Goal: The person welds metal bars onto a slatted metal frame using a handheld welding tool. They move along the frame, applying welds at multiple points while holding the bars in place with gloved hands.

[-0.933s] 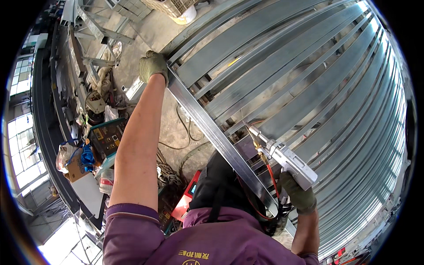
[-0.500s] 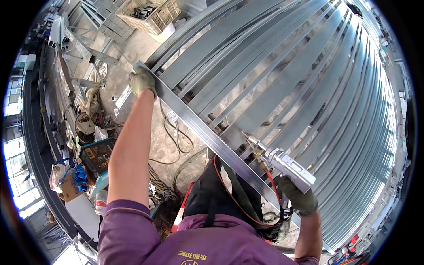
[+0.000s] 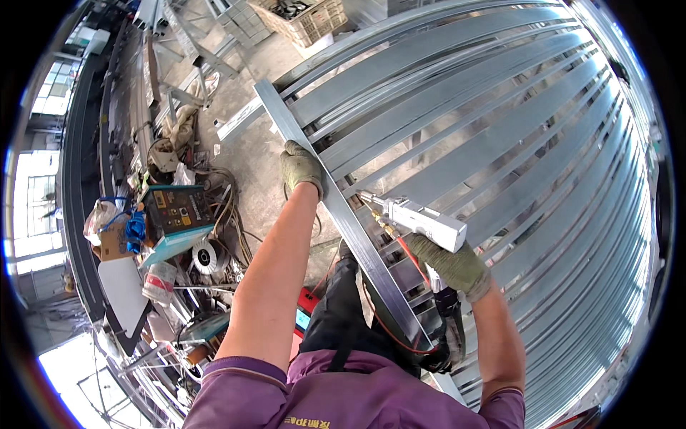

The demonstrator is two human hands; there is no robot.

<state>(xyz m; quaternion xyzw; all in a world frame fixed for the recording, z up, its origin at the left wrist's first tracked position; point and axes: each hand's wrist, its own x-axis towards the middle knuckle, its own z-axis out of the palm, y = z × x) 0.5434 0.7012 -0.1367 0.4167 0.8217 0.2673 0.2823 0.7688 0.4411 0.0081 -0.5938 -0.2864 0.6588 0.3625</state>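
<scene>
My left hand, in a green work glove, is closed round a long metal rail partway down from its far end. In my gloved right hand is a silver-white handheld welding gun. Its narrow nozzle points left, close to where a slat meets the rail; whether it touches cannot be made out. An orange-red hose runs from the gun beside a black cable. Flat metal slats with gaps between them extend right from the rail.
A control box with knobs stands on the left beside a wire spool and tangled cables. At the far side is a plastic crate. Metal stands are at the far left. A red machine sits by my leg.
My left hand has left the rail's far end and now holds it nearer to me. My right hand has carried the welding gun along the rail toward that far end. The view has shifted.
</scene>
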